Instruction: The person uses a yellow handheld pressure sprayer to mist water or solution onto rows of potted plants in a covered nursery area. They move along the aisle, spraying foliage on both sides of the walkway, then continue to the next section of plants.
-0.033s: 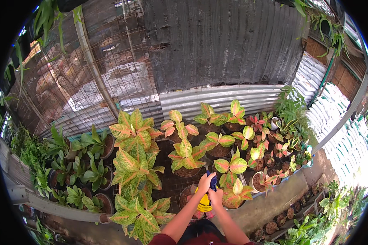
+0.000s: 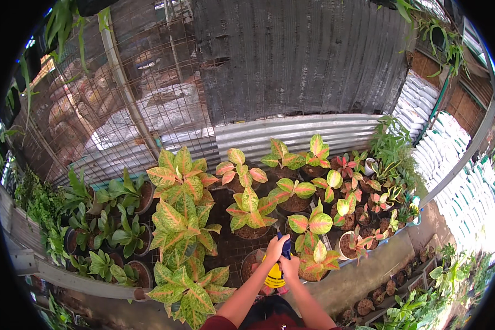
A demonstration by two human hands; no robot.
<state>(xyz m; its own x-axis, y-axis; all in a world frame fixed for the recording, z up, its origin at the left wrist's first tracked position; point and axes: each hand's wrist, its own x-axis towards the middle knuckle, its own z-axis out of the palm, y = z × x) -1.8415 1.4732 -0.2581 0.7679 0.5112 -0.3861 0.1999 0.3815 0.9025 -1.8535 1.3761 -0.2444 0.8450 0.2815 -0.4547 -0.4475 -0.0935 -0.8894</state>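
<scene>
A yellow spray bottle (image 2: 275, 279) with a dark blue head stands out in front of my body at the lower middle. My left hand (image 2: 275, 249) is closed around the upper part of its head. Just below and to the right, my right hand (image 2: 290, 266) also grips the bottle, near the neck. The nozzle points away from me toward a potted plant (image 2: 251, 208) with pink and green leaves. Close by on the right, another pink-veined plant (image 2: 311, 224) spreads its leaves. A brown pot (image 2: 249, 263) sits left of the bottle, partly behind my forearm.
Tall yellow-green plants (image 2: 181, 225) crowd the left of the mesh bench, with dark green potted plants (image 2: 129, 234) beyond a rail. Small reddish plants (image 2: 377, 202) fill the right side. Corrugated metal sheeting (image 2: 297, 132) closes the back; stacked white sacks (image 2: 451, 165) stand at right.
</scene>
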